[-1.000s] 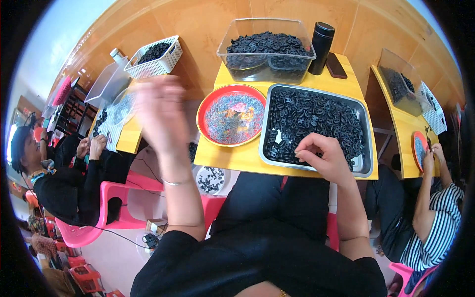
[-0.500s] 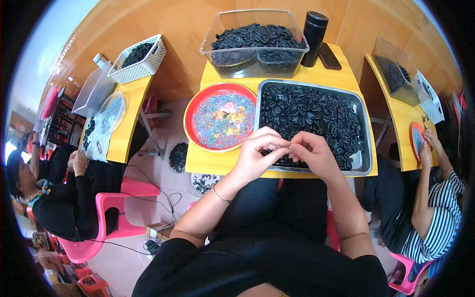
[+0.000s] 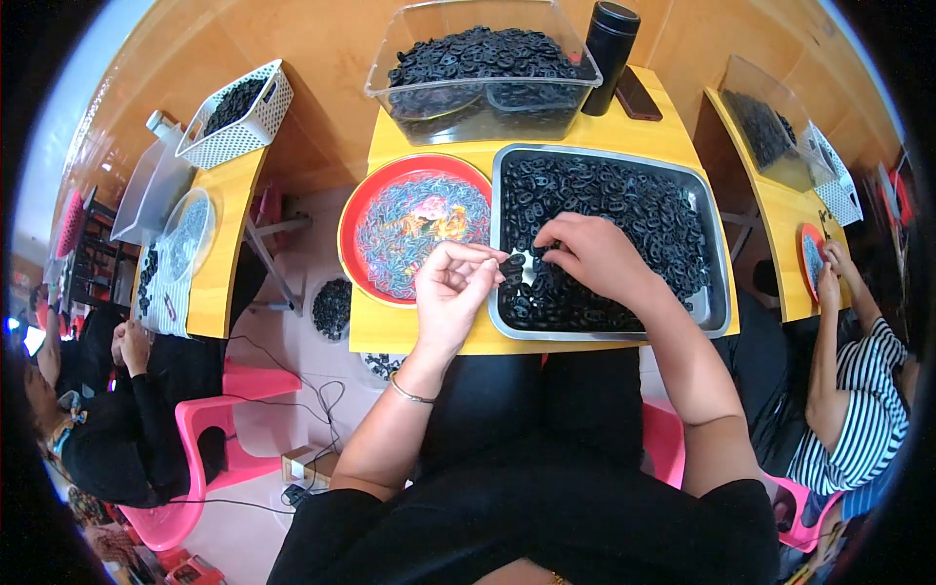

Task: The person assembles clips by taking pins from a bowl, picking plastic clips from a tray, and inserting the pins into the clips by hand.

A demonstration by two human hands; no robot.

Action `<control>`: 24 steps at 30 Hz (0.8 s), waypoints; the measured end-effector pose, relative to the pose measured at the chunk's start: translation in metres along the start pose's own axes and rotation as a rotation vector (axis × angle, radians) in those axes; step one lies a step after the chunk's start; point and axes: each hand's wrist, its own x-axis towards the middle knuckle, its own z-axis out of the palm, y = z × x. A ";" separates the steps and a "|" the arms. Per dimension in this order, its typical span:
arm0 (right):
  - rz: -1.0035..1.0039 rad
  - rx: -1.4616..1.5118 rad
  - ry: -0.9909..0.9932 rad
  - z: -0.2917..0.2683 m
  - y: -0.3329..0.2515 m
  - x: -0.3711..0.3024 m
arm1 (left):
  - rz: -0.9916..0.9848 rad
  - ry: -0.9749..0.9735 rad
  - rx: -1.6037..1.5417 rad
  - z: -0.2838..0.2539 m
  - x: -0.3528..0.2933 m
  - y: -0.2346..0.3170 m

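My left hand [image 3: 450, 291] is by the right rim of the red round tray [image 3: 375, 177], closed in a pinch. A small dark bit shows at its fingertips, too small to tell whether it is held. Over the metal tray [image 3: 722, 253] full of small black ring-shaped pieces [image 3: 624, 205] is my right hand [image 3: 597, 255]. Its thumb and forefinger are apart near a bare patch of tray bottom, with nothing visible between them. Many thin grey-blue slivers [image 3: 395, 239] cover the red tray's printed bottom.
Behind stands a clear bin [image 3: 531, 117] of black pieces, beside a black flask [image 3: 609, 58] and a dark phone [image 3: 637, 95]. Co-workers sit at yellow tables left [image 3: 222, 234] and right [image 3: 756, 210]. On the floor are a tub of black pieces [image 3: 332, 310] and cables [image 3: 327, 405].
My hands were together above the metal tray's near left side. They have parted: the left moved left and turned up, the right moved up over the black pieces. The view shifted slightly.
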 end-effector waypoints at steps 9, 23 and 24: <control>-0.038 -0.294 -0.112 0.033 0.016 0.030 | -0.077 0.037 0.046 -0.005 -0.001 -0.002; 0.310 0.889 0.167 0.029 -0.027 -0.042 | -0.064 -0.143 0.245 0.005 -0.005 -0.007; 0.280 0.914 0.206 0.034 -0.025 -0.045 | -0.057 -0.182 0.287 0.006 -0.006 -0.008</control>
